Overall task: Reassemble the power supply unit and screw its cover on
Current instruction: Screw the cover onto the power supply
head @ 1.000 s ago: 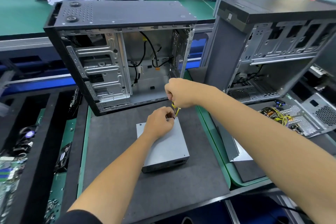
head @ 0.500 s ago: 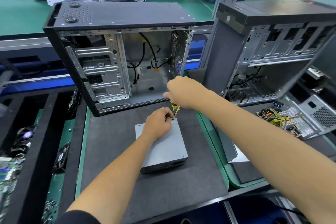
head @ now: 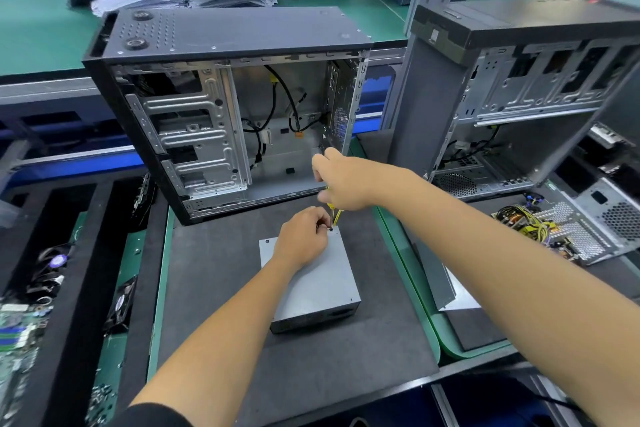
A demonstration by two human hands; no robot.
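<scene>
head view: the power supply unit [head: 313,288] lies flat on the dark mat [head: 214,305] at the centre of my reach, cover side up, its far right corner at about one o'clock from its middle. there my left hand [head: 303,239] rests on the cover, fingertips curled in and pinching at what i take to be a screw, steadying it upright so the tip can find it. my right hand [head: 341,184] is wrapped closed round the handle of the yellow screwdriver [head: 333,213], held nearly vertical above that corner so the push goes straight down and the bit does not skip.

the unit lies flat, i judge, so it cannot rock under pressure. at twelve o'clock stands the open computer case [head: 228,107], its empty bay facing me; at two o'clock a second case [head: 519,97]; at three o'clock another opened supply with yellow wiring [head: 561,232].

the screw itself is hidden between my fingers, and most of the driver handle is buried in my palm. whether the other corner screws are in is too small to tell.
</scene>
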